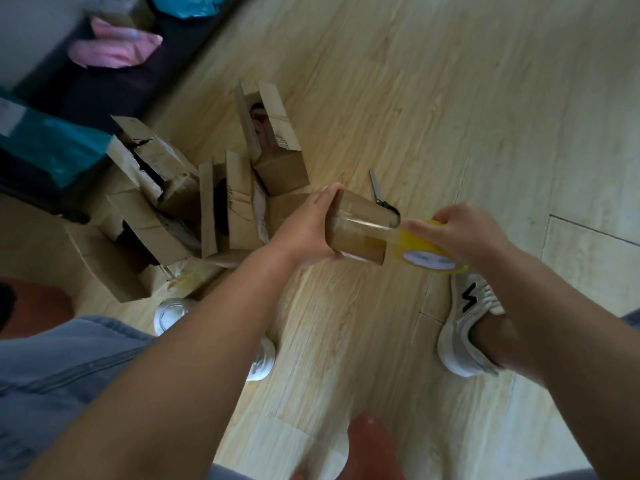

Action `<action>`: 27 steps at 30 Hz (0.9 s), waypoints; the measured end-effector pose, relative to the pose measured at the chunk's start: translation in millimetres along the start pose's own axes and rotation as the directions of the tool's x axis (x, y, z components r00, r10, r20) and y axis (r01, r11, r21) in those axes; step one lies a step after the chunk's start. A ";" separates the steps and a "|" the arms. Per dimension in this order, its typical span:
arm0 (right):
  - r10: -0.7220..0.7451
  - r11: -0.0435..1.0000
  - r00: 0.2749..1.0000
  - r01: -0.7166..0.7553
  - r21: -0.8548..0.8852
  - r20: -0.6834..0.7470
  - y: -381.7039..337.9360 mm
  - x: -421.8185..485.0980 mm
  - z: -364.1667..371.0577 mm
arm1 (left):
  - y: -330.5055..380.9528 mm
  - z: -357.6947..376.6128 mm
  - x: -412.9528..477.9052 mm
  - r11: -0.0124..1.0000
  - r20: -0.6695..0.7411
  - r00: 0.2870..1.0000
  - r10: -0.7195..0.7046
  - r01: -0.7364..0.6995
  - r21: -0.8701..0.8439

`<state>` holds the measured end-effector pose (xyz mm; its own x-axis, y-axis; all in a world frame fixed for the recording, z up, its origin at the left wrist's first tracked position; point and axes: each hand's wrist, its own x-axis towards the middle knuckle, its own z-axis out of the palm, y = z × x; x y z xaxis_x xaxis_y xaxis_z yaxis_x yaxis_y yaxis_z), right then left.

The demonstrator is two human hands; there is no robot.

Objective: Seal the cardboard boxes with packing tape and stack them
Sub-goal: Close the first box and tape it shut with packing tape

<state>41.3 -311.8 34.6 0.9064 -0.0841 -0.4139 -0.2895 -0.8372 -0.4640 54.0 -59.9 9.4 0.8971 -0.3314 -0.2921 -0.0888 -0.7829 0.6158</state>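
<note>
Gripping the small cardboard box (360,233) by its L end, the left hand (311,230) has its fingers over the far face and thumb on the near side, curled round it. The box is in mid-air, just nearer the camera than the scissors (375,188) and covering most of their handles. It's plain brown, oblong and closed, w/ a glossy clear band of tape wrapped across its middle that catches the light; edges look crisp, no print visible.

The right hand (464,233) grasps the tape roll (426,258) from above, fingers curled over the rim, forefinger lying along the top toward the box. The roll is yellowish w/ a white core label, R of the scissors and nearer. A short tape strip (391,233) runs from it to the box's R end.

L of the scissors, a cluster of open boxes (166,216) w/ flaps up, some torn. Scissors lie on the pale wood floor (450,98). A grey shoe (471,323) sits nearer the camera than the scissors, to the R.
</note>
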 end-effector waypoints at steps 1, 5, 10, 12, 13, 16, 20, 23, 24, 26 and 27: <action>0.010 0.999 1.000 -0.011 -0.048 -0.019 2.0 1.0 0.2 | 1.9 0.7 0.8 1.000 -0.001 1.000 0.002 -0.002 -0.026; 0.033 0.995 0.999 -0.033 0.089 0.003 9.3 9.1 0.1 | -4.1 2.8 8.0 0.976 0.002 0.998 -0.060 0.059 -0.208; 0.004 0.990 0.999 0.000 0.142 -0.032 10.3 23.8 -5.1 | -18.6 -4.8 8.9 0.935 0.089 0.988 -0.125 0.148 -0.323; -0.006 1.000 0.999 0.006 -0.002 -0.043 12.2 26.8 -5.3 | -24.9 -3.1 6.8 0.926 0.101 0.984 -0.146 0.172 -0.337; -0.011 0.999 0.999 0.009 -0.046 -0.038 13.0 27.4 -3.6 | -27.6 -2.3 6.0 0.921 0.103 0.983 -0.154 0.181 -0.344; -0.001 0.999 0.999 -0.001 -0.052 -0.036 12.5 31.6 5.3 | -34.7 -2.2 6.5 0.898 0.100 0.980 -0.173 0.198 -0.392; -0.001 0.995 0.999 -0.003 -0.101 -0.046 2.6 41.7 15.1 | -42.5 -2.8 6.6 0.857 0.123 0.972 -0.201 0.235 -0.459; 0.016 0.988 1.000 -0.018 -0.151 -0.011 -8.1 47.6 27.2 | -54.9 -3.7 2.7 0.846 0.166 0.961 -0.220 0.273 -0.457; 0.014 0.985 1.000 -0.013 -0.172 0.002 -13.4 47.6 34.0 | -59.3 -4.3 -0.5 0.854 0.174 0.958 -0.227 0.282 -0.437; 0.001 0.983 1.000 0.001 -0.184 0.012 -26.3 45.6 50.0 | -68.8 -4.9 -7.9 0.868 0.161 0.956 -0.245 0.291 -0.403; -0.012 0.983 1.000 0.013 -0.181 0.007 -32.2 44.0 57.2 | -71.4 -4.6 -11.8 0.868 0.150 0.954 -0.259 0.298 -0.398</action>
<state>72.9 -257.6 -13.4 0.9077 -0.0707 -0.4136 -0.2176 -0.9221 -0.3198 51.8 2.3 -27.8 0.8139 -0.1924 -0.5482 0.3627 -0.5687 0.7382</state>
